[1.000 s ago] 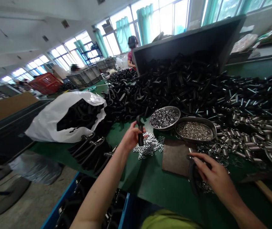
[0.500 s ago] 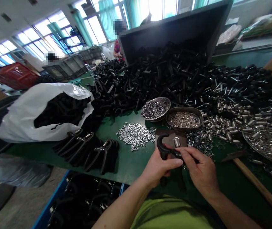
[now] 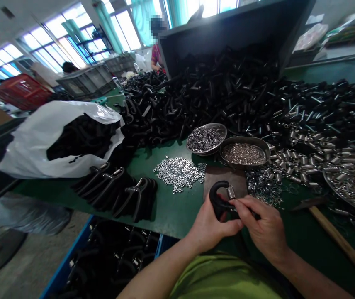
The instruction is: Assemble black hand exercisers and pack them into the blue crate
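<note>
My left hand (image 3: 208, 224) is closed around a black hooked handle (image 3: 217, 199), its curved end pointing up and toward the right. My right hand (image 3: 264, 226) pinches at the same handle, with thumb and fingertips together beside small pale markings on it. Just above those fingertips a coiled metal spring (image 3: 231, 192) stands at a tilt near the hook's tip; whether it is fixed to the handle I cannot tell. Behind the handle lies a flat brown metal plate (image 3: 211, 178). The handle's lower part is mostly hidden by my hands.
Loose nuts (image 3: 177, 172) lie left of the plate. Behind it stand a round bowl (image 3: 207, 153) and an oval tin (image 3: 246, 167) of small metal parts. Springs (image 3: 308, 160) and a hammer (image 3: 336, 232) are right. Black handles (image 3: 137, 199), a white bag (image 3: 25, 153) and blue crate (image 3: 68, 257) are left.
The handle has turned in my hands, its hook now facing the spring more openly. The spring leans more. My view has shifted slightly.
</note>
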The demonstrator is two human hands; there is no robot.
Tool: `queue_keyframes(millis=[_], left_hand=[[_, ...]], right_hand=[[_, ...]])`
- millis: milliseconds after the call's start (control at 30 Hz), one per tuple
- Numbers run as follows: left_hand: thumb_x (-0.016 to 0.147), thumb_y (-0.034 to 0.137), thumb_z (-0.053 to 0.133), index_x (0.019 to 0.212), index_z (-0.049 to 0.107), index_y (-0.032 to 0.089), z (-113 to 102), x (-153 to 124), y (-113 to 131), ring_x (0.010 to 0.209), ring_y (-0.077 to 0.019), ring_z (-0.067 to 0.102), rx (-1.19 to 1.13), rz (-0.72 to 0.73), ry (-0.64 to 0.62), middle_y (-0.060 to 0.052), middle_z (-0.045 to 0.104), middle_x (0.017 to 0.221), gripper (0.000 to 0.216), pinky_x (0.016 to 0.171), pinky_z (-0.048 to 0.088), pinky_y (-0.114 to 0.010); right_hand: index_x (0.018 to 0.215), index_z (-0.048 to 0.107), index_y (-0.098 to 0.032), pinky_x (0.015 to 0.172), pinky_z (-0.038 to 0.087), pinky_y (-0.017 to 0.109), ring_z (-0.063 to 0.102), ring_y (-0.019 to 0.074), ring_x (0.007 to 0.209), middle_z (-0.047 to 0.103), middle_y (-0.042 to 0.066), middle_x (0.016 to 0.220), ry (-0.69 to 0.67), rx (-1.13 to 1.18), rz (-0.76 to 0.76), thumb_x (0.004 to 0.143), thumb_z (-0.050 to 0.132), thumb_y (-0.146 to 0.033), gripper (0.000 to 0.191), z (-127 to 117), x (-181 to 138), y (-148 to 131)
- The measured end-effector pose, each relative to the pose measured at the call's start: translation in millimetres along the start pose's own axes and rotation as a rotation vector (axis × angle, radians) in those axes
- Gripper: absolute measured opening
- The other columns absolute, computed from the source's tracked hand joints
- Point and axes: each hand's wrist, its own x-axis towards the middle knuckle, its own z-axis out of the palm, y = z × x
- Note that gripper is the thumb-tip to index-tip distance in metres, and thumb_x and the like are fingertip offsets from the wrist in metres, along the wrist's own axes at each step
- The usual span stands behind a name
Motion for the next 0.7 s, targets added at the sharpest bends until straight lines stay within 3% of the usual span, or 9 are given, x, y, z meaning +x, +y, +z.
queue_keyframes(millis=[167, 300, 400, 500, 600, 700], left_hand=[[0.062, 0.036, 0.076, 0.107, 0.045, 0.019, -8.4, 5.9, -0.1, 0.054, -0.0075, 0.048, -0.137, -0.173, -0.105, 0.004, 0.051, 0.075, 0.057, 0.044, 0.042, -0.019], [0.060, 0.028, 0.078, 0.126, 0.036, 0.024, -15.0, 8.2, 2.5, 0.059, -0.0098, 0.055, -0.203, -0.117, -0.040, 0.001, 0.058, 0.086, 0.078, 0.053, 0.050, -0.023], [0.058, 0.022, 0.079, 0.136, 0.027, 0.029, -22.2, 7.2, 4.4, 0.077, -0.0160, 0.061, 0.007, 0.026, -0.006, -0.003, 0.059, 0.104, 0.093, 0.069, 0.053, -0.030], [0.060, 0.019, 0.077, 0.139, 0.026, 0.029, -29.4, 6.4, 6.7, 0.095, -0.0212, 0.060, 0.258, 0.146, -0.012, -0.004, 0.059, 0.111, 0.094, 0.086, 0.049, -0.037], [0.061, 0.021, 0.077, 0.137, 0.031, 0.029, -30.8, 5.1, 6.2, 0.095, -0.0219, 0.060, 0.389, 0.148, -0.099, -0.002, 0.061, 0.108, 0.089, 0.086, 0.049, -0.037], [0.062, 0.022, 0.077, 0.132, 0.034, 0.028, -26.2, 2.2, -0.6, 0.099, -0.0205, 0.059, 0.356, 0.153, -0.066, -0.002, 0.059, 0.112, 0.082, 0.088, 0.048, -0.034]], right_hand=[[0.090, 0.063, -0.021, 0.065, 0.046, 0.021, 0.063, 0.0118, 0.073, 0.066, 0.001, 0.081, -0.177, 0.063, -0.077, 0.092, 0.045, -0.023, 0.019, -6.2, 10.0, 7.3], [0.096, 0.059, -0.020, 0.069, 0.047, 0.026, 0.063, 0.0157, 0.078, 0.065, 0.005, 0.085, -0.189, 0.079, -0.145, 0.090, 0.046, -0.028, 0.017, -10.5, 7.3, 17.5], [0.091, 0.057, -0.020, 0.057, 0.045, 0.026, 0.061, 0.0155, 0.064, 0.063, 0.003, 0.073, -0.276, 0.156, 0.185, 0.092, 0.040, -0.039, 0.026, -9.1, 2.7, 23.3], [0.097, 0.056, -0.019, 0.047, 0.041, 0.025, 0.057, 0.0145, 0.055, 0.060, 0.001, 0.065, -0.603, 0.387, 0.535, 0.091, 0.032, -0.053, 0.043, -6.2, 6.9, 24.4], [0.099, 0.057, -0.017, 0.061, 0.047, 0.027, 0.061, 0.0177, 0.078, 0.065, 0.005, 0.086, -0.771, 0.543, 0.544, 0.087, 0.042, -0.055, 0.042, -1.2, 15.6, 20.7], [0.090, 0.056, -0.018, 0.071, 0.045, 0.030, 0.059, 0.0189, 0.085, 0.065, 0.006, 0.089, -0.643, 0.422, 0.492, 0.088, 0.044, -0.047, 0.032, 6.4, 17.9, 14.4]])
